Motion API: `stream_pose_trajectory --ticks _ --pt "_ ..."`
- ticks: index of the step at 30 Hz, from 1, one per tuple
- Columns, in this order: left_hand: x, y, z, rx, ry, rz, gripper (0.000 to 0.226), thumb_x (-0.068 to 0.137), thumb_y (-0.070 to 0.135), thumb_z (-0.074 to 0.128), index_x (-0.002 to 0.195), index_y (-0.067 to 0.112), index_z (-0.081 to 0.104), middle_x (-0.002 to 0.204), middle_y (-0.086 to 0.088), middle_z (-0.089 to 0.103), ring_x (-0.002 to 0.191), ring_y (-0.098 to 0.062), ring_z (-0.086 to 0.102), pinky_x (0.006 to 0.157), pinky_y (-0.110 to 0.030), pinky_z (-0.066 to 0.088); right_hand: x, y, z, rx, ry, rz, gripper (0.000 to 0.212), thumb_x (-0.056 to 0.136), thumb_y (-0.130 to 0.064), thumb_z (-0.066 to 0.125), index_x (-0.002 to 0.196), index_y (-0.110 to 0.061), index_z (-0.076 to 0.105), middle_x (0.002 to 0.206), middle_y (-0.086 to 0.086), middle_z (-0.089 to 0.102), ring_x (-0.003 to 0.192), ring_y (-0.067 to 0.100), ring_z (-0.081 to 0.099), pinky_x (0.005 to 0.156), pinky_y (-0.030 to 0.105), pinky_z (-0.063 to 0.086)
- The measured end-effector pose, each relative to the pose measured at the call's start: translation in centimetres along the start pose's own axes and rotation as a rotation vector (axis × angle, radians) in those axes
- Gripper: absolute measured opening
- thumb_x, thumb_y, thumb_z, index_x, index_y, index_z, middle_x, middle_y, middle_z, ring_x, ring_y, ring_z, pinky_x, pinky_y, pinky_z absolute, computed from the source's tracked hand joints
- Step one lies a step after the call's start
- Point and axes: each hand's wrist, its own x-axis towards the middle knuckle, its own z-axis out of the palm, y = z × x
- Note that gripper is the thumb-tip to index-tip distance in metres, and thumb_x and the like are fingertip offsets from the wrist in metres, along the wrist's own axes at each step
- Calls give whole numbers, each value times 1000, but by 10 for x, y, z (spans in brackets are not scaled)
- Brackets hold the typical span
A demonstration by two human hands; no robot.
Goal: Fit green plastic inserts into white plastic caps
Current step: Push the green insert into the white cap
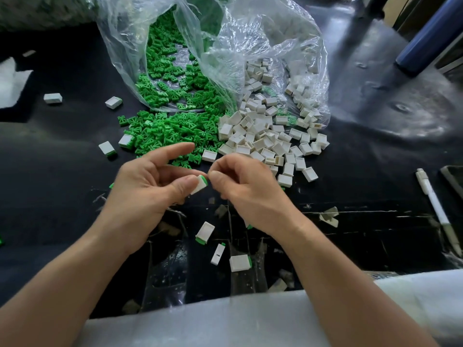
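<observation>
My left hand (pixel 147 186) pinches a white cap with a green insert (pixel 199 184) in its open end, between thumb and fingers, its index finger stretched out above. My right hand (pixel 246 186) is curled close beside it, its thumb tip touching the green end of the cap. Just beyond the hands lie a heap of loose green inserts (pixel 165 136) and a heap of empty white caps (pixel 265 141). Both heaps spill from clear plastic bags (pixel 225 46).
Several assembled caps lie on the dark table: near my wrists (pixel 205 232), (pixel 240 263), (pixel 217 254) and left of the green heap (pixel 107 149). A white pen (pixel 436 204) lies at the right edge. A blue cylinder (pixel 426 41) stands far right. White foam (pixel 225 321) covers the front.
</observation>
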Motion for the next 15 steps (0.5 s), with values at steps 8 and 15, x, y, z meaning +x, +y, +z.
stream_pose_trajectory --ticks 8,15 --pt "24 -4 -34 -148 477 -27 31 80 -11 57 85 19 59 66 7 66 66 -7 66 64 -17 56 6 10 -5 -94 164 20 17 89 -19 57 73 -22 58 55 -12 48 53 0 45 56 15 38" --pt "39 -14 -44 -245 645 -60 51 88 -15 43 136 -2 38 143 -18 39 129 -20 44 96 -19 45 6 12 -6 -119 176 15 17 89 -19 57 73 -23 57 55 -13 48 52 -3 44 55 11 35"
